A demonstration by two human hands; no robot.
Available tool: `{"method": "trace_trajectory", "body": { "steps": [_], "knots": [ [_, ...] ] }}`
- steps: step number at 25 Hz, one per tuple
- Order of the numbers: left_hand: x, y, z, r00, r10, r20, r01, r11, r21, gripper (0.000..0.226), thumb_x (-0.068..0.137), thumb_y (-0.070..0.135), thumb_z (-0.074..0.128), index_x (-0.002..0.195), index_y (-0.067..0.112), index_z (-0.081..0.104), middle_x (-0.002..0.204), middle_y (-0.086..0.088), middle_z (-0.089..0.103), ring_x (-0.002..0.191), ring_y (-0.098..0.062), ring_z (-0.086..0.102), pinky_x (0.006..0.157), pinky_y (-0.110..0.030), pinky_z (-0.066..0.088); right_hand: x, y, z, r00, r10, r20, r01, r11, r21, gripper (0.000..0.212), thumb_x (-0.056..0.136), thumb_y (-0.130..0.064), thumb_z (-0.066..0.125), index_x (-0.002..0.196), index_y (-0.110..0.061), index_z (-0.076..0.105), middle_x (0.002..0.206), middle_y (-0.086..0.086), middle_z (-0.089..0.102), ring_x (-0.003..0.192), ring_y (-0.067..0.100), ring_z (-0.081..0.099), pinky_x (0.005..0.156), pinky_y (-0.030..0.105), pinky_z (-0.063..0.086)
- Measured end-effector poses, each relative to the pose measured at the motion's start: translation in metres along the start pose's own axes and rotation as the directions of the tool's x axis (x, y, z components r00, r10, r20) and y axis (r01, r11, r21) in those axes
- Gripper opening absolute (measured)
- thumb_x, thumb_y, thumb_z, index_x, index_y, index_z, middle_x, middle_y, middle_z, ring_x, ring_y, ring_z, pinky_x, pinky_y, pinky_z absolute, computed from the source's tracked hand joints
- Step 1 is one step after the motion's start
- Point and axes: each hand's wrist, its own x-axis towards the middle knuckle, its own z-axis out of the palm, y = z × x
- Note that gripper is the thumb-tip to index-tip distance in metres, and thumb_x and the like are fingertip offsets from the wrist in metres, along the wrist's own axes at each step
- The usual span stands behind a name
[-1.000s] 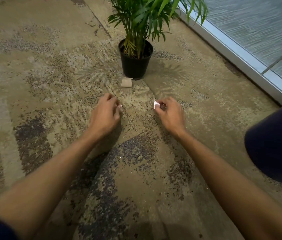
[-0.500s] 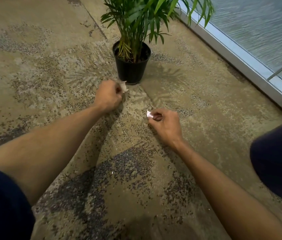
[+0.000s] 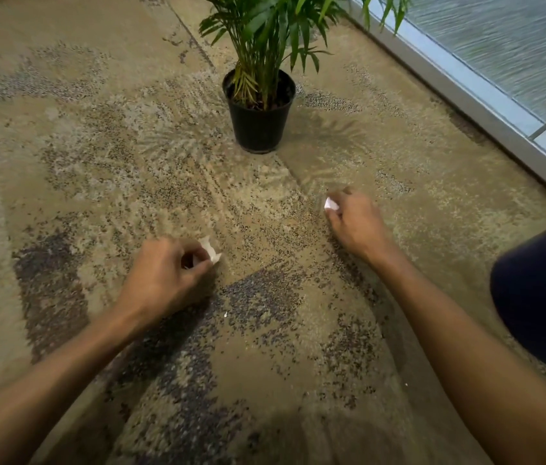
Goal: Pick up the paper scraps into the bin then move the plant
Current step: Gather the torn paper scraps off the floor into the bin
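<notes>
A green palm in a black pot stands on the patterned carpet at the top centre. My left hand hovers low over the carpet in front of it, fingers curled round a white paper scrap that sticks out by the thumb. My right hand is further right and nearer the pot, pinching a smaller white scrap. A tiny white fleck lies on the carpet between my forearms. No bin is in view.
A metal window frame with glass runs diagonally along the right side. My knee in dark cloth fills the right edge. Another small white speck lies by my right forearm.
My left hand took the scrap that lay in front of the pot and drew back toward me with it. My right hand kept its scrap and shifted right.
</notes>
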Motion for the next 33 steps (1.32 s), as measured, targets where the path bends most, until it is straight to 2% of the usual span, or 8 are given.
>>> {"method": "trace_trajectory", "body": {
  "steps": [5, 11, 15, 20, 24, 27, 29, 33],
  "knots": [
    [-0.052, -0.002, 0.019, 0.999, 0.05, 0.012, -0.05, 0.997, 0.063, 0.015, 0.087, 0.016, 0.069, 0.101, 0.015, 0.074, 0.09, 0.001, 0.073, 0.061, -0.003, 0.06, 0.055, -0.003, 0.044, 0.002, -0.008, 0.005, 0.999, 0.029, -0.014, -0.031, 0.991, -0.133, 0.026, 0.1, -0.018, 0.052, 0.118, -0.003, 0.061, 0.119, 0.013, 0.058, 0.085, 0.015, 0.054, 0.074, 0.023, 0.049],
    [-0.065, 0.004, 0.032, 0.984, 0.173, 0.029, -0.176, 0.969, 0.176, 0.02, 0.089, 0.02, 0.065, 0.106, 0.012, 0.074, 0.098, -0.003, 0.068, 0.072, -0.015, 0.063, 0.072, -0.033, 0.06, 0.003, 0.0, -0.001, 0.99, 0.138, 0.04, -0.137, 0.99, -0.031, 0.013, 0.098, -0.019, 0.055, 0.099, -0.008, 0.064, 0.086, 0.003, 0.062, 0.067, 0.007, 0.056, 0.051, 0.013, 0.036],
    [-0.065, 0.0, 0.036, 0.974, 0.217, 0.072, -0.227, 0.957, 0.182, 0.029, 0.097, 0.026, 0.052, 0.114, 0.011, 0.069, 0.107, -0.003, 0.065, 0.083, -0.013, 0.062, 0.083, -0.022, 0.052, -0.004, 0.004, -0.007, 0.984, 0.149, 0.094, -0.15, 0.989, 0.009, 0.019, 0.097, -0.019, 0.057, 0.081, -0.011, 0.06, 0.077, 0.004, 0.062, 0.066, 0.014, 0.063, 0.05, 0.016, 0.041],
    [-0.061, -0.003, 0.043, 0.963, 0.221, 0.152, -0.246, 0.955, 0.165, 0.032, 0.102, 0.03, 0.037, 0.11, 0.011, 0.062, 0.096, 0.007, 0.051, 0.08, -0.002, 0.045, 0.073, -0.009, 0.038, -0.018, 0.009, -0.01, 0.988, 0.12, 0.101, -0.123, 0.992, 0.018, 0.028, 0.098, -0.02, 0.056, 0.069, -0.018, 0.055, 0.069, 0.0, 0.06, 0.056, 0.008, 0.056, 0.047, 0.018, 0.045],
    [-0.06, 0.003, 0.048, 0.935, 0.278, 0.221, -0.332, 0.905, 0.264, 0.022, 0.101, 0.021, 0.045, 0.109, 0.007, 0.06, 0.101, 0.0, 0.054, 0.085, -0.005, 0.041, 0.083, -0.029, 0.054, -0.032, 0.009, -0.013, 0.986, 0.099, 0.137, -0.107, 0.993, 0.056, 0.028, 0.099, -0.024, 0.054, 0.071, -0.018, 0.059, 0.069, -0.001, 0.061, 0.054, 0.009, 0.055, 0.047, 0.02, 0.045],
    [-0.059, 0.005, 0.049, 0.933, 0.273, 0.234, -0.343, 0.873, 0.348, 0.022, 0.1, 0.016, 0.045, 0.117, 0.009, 0.058, 0.11, 0.0, 0.054, 0.091, -0.007, 0.043, 0.089, -0.028, 0.051, -0.048, 0.014, -0.021, 0.977, 0.174, 0.127, -0.204, 0.937, 0.283, 0.017, 0.094, -0.021, 0.063, 0.079, -0.013, 0.067, 0.075, -0.002, 0.065, 0.06, 0.008, 0.058, 0.049, 0.019, 0.048],
    [-0.059, 0.017, 0.046, 0.948, 0.271, 0.167, -0.311, 0.897, 0.315, 0.017, 0.097, 0.014, 0.05, 0.108, 0.011, 0.063, 0.098, 0.004, 0.054, 0.08, -0.005, 0.044, 0.082, -0.025, 0.053, -0.063, 0.019, -0.036, 0.97, 0.22, 0.1, -0.241, 0.86, 0.449, 0.014, 0.091, -0.017, 0.066, 0.084, -0.006, 0.07, 0.08, 0.004, 0.069, 0.068, 0.012, 0.063, 0.061, 0.022, 0.054],
    [-0.051, 0.079, 0.03, 0.984, 0.176, -0.031, -0.178, 0.982, -0.063, 0.012, 0.091, 0.013, 0.062, 0.096, 0.011, 0.072, 0.098, 0.009, 0.063, 0.068, 0.001, 0.054, 0.06, -0.009, 0.048, -0.092, 0.009, -0.085, 0.971, 0.236, 0.022, -0.199, 0.76, 0.619, 0.013, 0.089, -0.011, 0.069, 0.091, 0.001, 0.072, 0.089, 0.016, 0.072, 0.069, 0.015, 0.064, 0.073, 0.029, 0.058]
  ]
}}
